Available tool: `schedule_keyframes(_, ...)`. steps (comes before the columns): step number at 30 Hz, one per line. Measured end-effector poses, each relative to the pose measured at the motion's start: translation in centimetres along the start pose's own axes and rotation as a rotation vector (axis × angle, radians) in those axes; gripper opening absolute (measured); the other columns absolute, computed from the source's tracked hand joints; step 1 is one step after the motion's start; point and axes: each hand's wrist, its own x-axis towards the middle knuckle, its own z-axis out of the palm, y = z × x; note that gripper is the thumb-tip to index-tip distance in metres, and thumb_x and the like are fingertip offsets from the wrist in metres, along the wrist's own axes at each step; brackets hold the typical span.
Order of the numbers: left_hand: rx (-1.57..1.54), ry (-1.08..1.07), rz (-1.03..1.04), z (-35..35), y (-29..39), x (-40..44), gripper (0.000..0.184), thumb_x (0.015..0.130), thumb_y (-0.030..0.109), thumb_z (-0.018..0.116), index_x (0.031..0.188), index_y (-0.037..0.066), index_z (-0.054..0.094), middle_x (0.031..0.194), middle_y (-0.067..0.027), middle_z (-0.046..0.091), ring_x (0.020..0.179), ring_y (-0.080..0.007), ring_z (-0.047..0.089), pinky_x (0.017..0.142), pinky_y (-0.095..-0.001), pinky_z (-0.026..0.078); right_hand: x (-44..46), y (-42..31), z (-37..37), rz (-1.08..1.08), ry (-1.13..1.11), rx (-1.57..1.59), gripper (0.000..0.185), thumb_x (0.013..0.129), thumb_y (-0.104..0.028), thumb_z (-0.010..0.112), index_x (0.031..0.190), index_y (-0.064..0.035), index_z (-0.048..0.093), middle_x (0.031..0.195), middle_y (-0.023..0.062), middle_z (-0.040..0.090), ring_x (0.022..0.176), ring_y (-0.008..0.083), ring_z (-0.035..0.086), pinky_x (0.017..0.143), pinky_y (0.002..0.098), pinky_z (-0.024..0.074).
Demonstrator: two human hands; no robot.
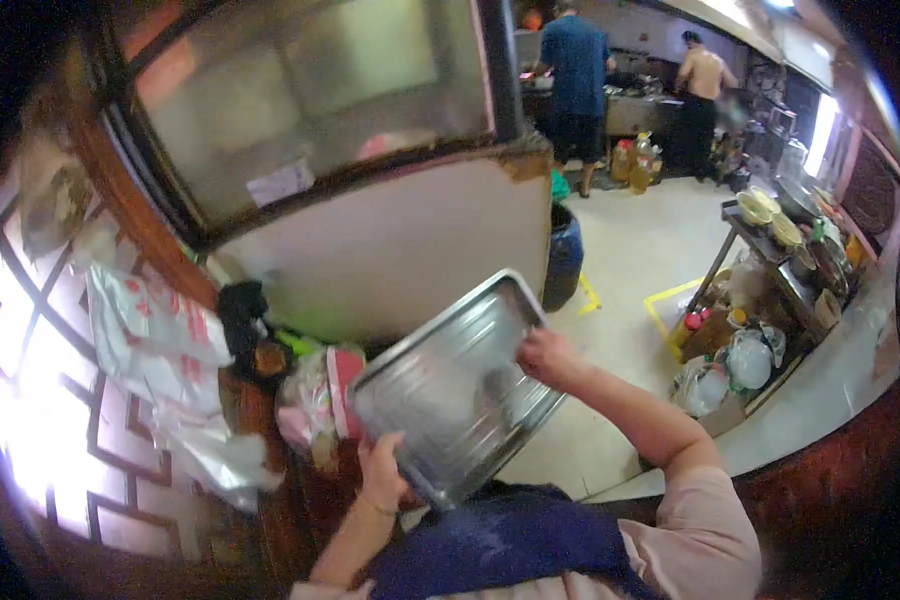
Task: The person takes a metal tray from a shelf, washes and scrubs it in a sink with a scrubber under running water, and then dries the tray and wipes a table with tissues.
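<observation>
A rectangular metal tray [440,385] with a raised rim is held tilted in front of my dark apron [500,550]. My left hand [382,473] is closed on the tray's near left edge, with the thumb pointing up along the rim. At the far right side, my right hand [548,358] is curled at the rim; its fingertips are partly hidden. The tray's ridged inside looks shiny, with a blurred dark patch near my right hand that I cannot make out.
White plastic bags [160,330] hang on the left by a lattice window. A blue barrel [564,258] stands past the low wall [390,240]. To the right, a metal table [770,250] holds bowls [755,208]. Two people [574,80] stand at the back counter near oil bottles [641,165].
</observation>
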Motion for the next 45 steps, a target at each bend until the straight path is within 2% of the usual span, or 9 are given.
schedule_keyframes(4,0.245,-0.080,0.030,3.0,2.4,-0.7,0.038,0.075,-0.003,0.062,0.113,0.000,0.058,0.098,-0.0082,0.063,0.093,-0.0210,0.060,0.082,-0.0363,0.050,5.3,-7.2,-8.6,-0.326,0.522,0.286,0.016,0.077,-0.021,0.065,0.093,-0.0153,0.064,0.093,0.0026,0.058,0.087,0.0252,0.057,0.078,0.0377,0.0475)
schedule_keyframes(9,0.543,-0.131,-0.018,4.1,2.7,-1.4,0.042,0.075,-0.007,0.059,0.116,0.000,0.057,0.100,-0.0091,0.064,0.090,-0.0202,0.060,0.079,-0.0350,0.050,8.4,-10.8,-9.3,-0.622,0.577,0.159,0.027,0.075,-0.024,0.062,0.100,-0.0134,0.062,0.102,0.0020,0.057,0.092,0.0234,0.056,0.079,0.0376,0.0467)
schedule_keyframes(12,0.357,-0.053,-0.200,3.7,2.1,-0.7,0.043,0.073,-0.006,0.060,0.115,-0.001,0.058,0.101,-0.0096,0.064,0.086,-0.0205,0.061,0.076,-0.0339,0.050,9.8,-12.3,-9.4,-0.497,0.810,0.228,0.026,0.074,-0.022,0.060,0.099,-0.0149,0.060,0.094,0.0030,0.059,0.087,0.0225,0.057,0.077,0.0355,0.0453)
schedule_keyframes(15,0.431,-0.173,-0.012,5.2,3.4,-1.3,0.044,0.071,-0.002,0.063,0.114,-0.002,0.056,0.098,-0.0094,0.064,0.083,-0.0212,0.062,0.074,-0.0344,0.050,10.5,-11.7,-9.9,-0.379,0.369,0.071,0.019,0.074,-0.026,0.062,0.089,-0.0148,0.058,0.084,0.0014,0.061,0.085,0.0207,0.059,0.075,0.0352,0.0439)
schedule_keyframes(20,0.535,-0.124,0.129,2.2,0.6,0.2,0.040,0.068,0.002,0.065,0.107,-0.001,0.057,0.092,-0.0090,0.061,0.084,-0.0208,0.060,0.072,-0.0354,0.051,10.7,-11.6,-5.7,-0.288,0.375,0.172,0.019,0.069,-0.034,0.065,0.077,-0.0162,0.061,0.072,0.0029,0.063,0.073,0.0229,0.063,0.073,0.0392,0.0453)
schedule_keyframes(24,0.466,-0.073,-0.166,3.1,-0.1,1.2,0.037,0.067,0.006,0.065,0.103,0.000,0.057,0.092,-0.0097,0.061,0.085,-0.0230,0.059,0.072,-0.0370,0.051,9.4,-10.2,-4.5,-0.095,0.092,0.204,0.011,0.069,-0.024,0.062,0.065,-0.0142,0.066,0.059,0.0076,0.062,0.061,0.0260,0.064,0.068,0.0443,0.0491)
schedule_keyframes(30,0.518,-0.077,-0.120,1.3,0.8,1.2,0.047,0.066,0.011,0.063,0.111,0.000,0.055,0.095,-0.0107,0.062,0.084,-0.0285,0.061,0.070,-0.0393,0.053,5.6,-0.9,-1.7,0.039,-0.270,0.122,0.017,0.075,-0.028,0.062,0.089,-0.0169,0.063,0.082,0.0048,0.067,0.083,0.0250,0.065,0.080,0.0492,0.0456)
schedule_keyframes(33,0.480,-0.032,-0.113,2.2,0.7,0.0,0.043,0.067,0.009,0.063,0.108,0.000,0.055,0.093,-0.0104,0.062,0.081,-0.0277,0.062,0.069,-0.0391,0.053,0.6,4.0,0.2,0.160,-0.209,0.067,0.018,0.080,-0.030,0.060,0.092,-0.0170,0.064,0.091,0.0090,0.067,0.086,0.0275,0.065,0.096,0.0504,0.0384)
schedule_keyframes(45,0.388,-0.150,-0.122,2.6,-1.0,0.3,0.032,0.065,0.003,0.064,0.096,0.001,0.060,0.089,-0.0076,0.063,0.068,-0.0232,0.060,0.065,-0.0342,0.050,-8.1,2.3,4.0,0.936,0.214,0.606,0.033,0.091,-0.033,0.051,0.098,-0.0029,0.061,0.092,0.0233,0.065,0.090,0.0407,0.062,0.079,0.0479,0.0476)
